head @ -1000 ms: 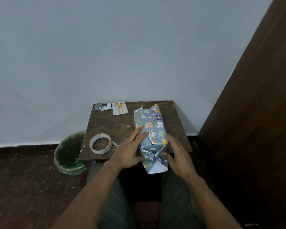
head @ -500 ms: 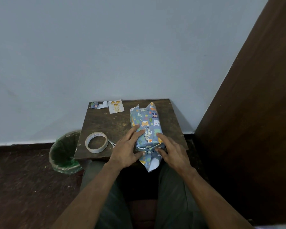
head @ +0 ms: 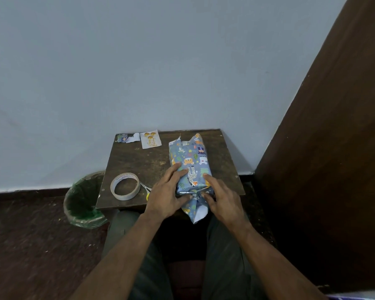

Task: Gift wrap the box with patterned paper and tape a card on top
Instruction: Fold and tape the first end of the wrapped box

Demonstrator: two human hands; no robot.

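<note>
A box wrapped in blue animal-patterned paper (head: 191, 161) lies lengthwise on the right half of a small dark wooden table (head: 147, 161). Its near paper end (head: 196, 210) hangs over the table's front edge as a folded flap showing white underside. My left hand (head: 168, 191) lies on the box's left side with fingers stretched over the top and thumb at the near end fold. My right hand (head: 222, 197) rests on the right side, index finger on top, other fingers pressing the near end fold. A white card (head: 150, 139) with gold balloons lies at the table's far edge.
A roll of tape (head: 125, 186) sits at the table's front left, with scissors (head: 146, 188) partly hidden beside it. A paper scrap (head: 128, 137) lies in the far left corner. A green-lined bin (head: 82, 202) stands on the floor left. A wall is behind, a brown panel (head: 325, 169) at the right.
Both hands have pressed the near paper end inward; the loose flap has narrowed into a tighter fold. The view has shifted slightly.
</note>
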